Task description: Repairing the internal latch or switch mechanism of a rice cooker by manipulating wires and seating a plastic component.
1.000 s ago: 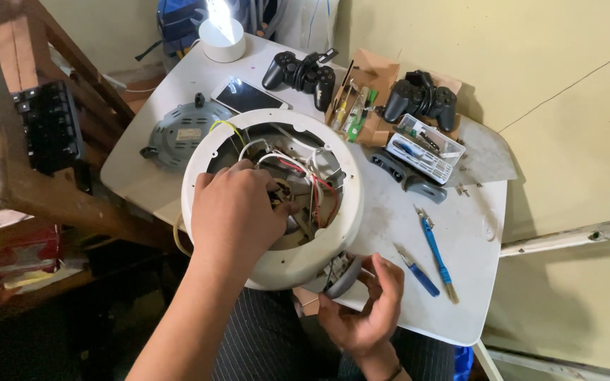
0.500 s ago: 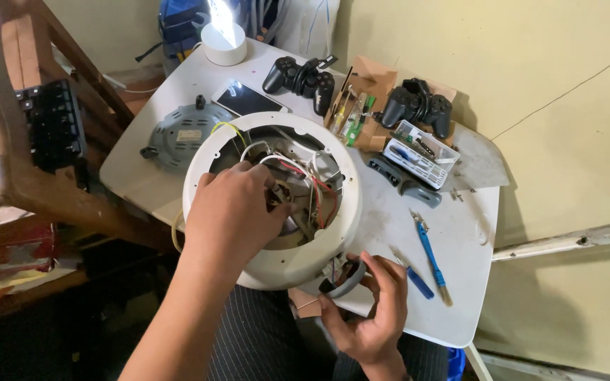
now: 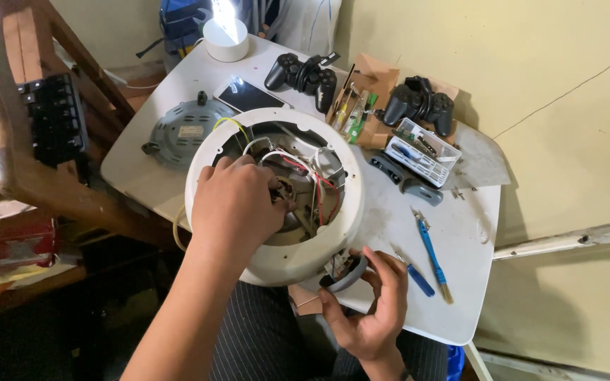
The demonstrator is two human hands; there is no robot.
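The round white housing (image 3: pixel 277 197) lies open side up at the near edge of the counter (image 3: pixel 453 282), partly overhanging the person's lap. Inside it red, white and yellow wires (image 3: pixel 305 173) run over metal parts.

The left hand (image 3: pixel 238 204) reaches down into the housing, knuckles up, its fingers curled and pressed together around something among the wires; what it pinches is hidden under the hand. The right hand (image 3: pixel 372 310) is at the housing's near rim, palm up, thumb and fingers pinching a curved grey part (image 3: pixel 344 275) that touches the rim's outer wall.

Just right of that hand a blue-handled screwdriver (image 3: pixel 414 271) and a blue-handled brush (image 3: pixel 432 254) lie on the counter. Left of the housing, touching its rim or just beside it, sits a grey round cover (image 3: pixel 174 134). A phone (image 3: pixel 248 95) lies behind the housing, with a white lamp (image 3: pixel 225 35) beyond it. 2 black game controllers (image 3: pixel 301 74) rest near the far edge, 1 of them on a cardboard box (image 3: pixel 365 99). A clear plastic case (image 3: pixel 421 152) of small tools sits in front of the second controller, and a dark grey handle piece (image 3: pixel 407 180) lies beside it. A keyboard (image 3: pixel 54 120) stands off the counter to the left, behind a wooden chair frame (image 3: pixel 1 106).
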